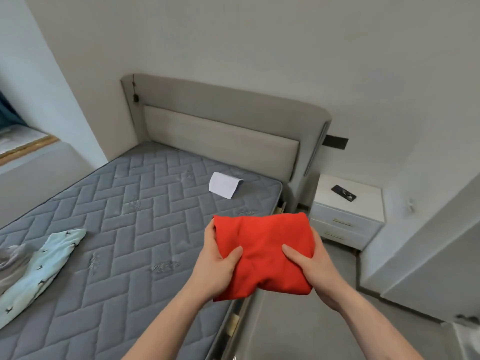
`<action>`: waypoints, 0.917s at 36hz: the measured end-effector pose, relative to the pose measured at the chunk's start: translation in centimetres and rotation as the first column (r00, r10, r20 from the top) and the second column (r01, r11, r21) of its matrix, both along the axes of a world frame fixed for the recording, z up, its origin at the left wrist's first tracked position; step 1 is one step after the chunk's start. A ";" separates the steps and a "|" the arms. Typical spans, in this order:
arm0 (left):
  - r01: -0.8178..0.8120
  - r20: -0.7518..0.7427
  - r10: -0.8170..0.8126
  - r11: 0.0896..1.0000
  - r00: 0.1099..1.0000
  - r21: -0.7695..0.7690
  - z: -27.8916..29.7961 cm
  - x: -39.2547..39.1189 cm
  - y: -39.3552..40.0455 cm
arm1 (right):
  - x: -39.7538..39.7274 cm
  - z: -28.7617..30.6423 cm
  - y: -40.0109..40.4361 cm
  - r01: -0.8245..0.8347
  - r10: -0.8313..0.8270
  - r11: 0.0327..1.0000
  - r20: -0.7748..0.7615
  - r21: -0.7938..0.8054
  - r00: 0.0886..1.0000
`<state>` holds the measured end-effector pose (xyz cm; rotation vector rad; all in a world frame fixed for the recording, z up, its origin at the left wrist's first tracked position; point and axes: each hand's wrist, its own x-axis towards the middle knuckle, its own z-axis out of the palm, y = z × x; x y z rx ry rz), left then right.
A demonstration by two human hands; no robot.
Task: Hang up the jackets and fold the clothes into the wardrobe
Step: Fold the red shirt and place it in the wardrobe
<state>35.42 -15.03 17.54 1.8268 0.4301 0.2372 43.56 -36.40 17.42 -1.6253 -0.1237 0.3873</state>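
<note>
1. Fingers of both hands gripped the folded red garment [262, 255]: left hand [217, 263] on its left edge, right hand [309, 266] on its right, thumbs on top.
2. Garment was held up over the bed's [124, 224] near corner.
3. Light blue patterned garment [39, 271] lay unfolded on the bed, well apart.
4. White paper [224, 184] lay near the headboard [220, 136].

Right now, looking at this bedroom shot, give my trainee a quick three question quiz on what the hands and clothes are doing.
1. True or false: the folded red garment lies flat on the mattress.
2. What holds the garment? A) left hand only B) right hand only C) both hands
3. Fill in: the pale blue patterned garment lies on the ____.

Key: 1 false, it is held up at the bed's edge. 2 C, one hand on each side. 3 mattress.
</note>
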 end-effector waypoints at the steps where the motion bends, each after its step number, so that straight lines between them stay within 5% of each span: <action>1: 0.022 0.010 -0.022 1.000 1.000 0.004 0.4 1.4 -1.3 | 1.0 0.3 -1.4 0.019 -0.019 1.000 0.007 0.001 1.000; 17: 0.288 0.188 -0.294 0.956 0.937 0.062 6.0 20.2 -21.1 | 13.0 6.8 -22.4 0.304 -0.311 0.949 0.084 0.086 0.947; 33: 0.618 0.246 -0.622 0.779 0.743 0.105 9.5 35.6 -37.7 | 19.3 9.7 -37.7 0.661 -0.681 0.730 0.105 0.172 0.725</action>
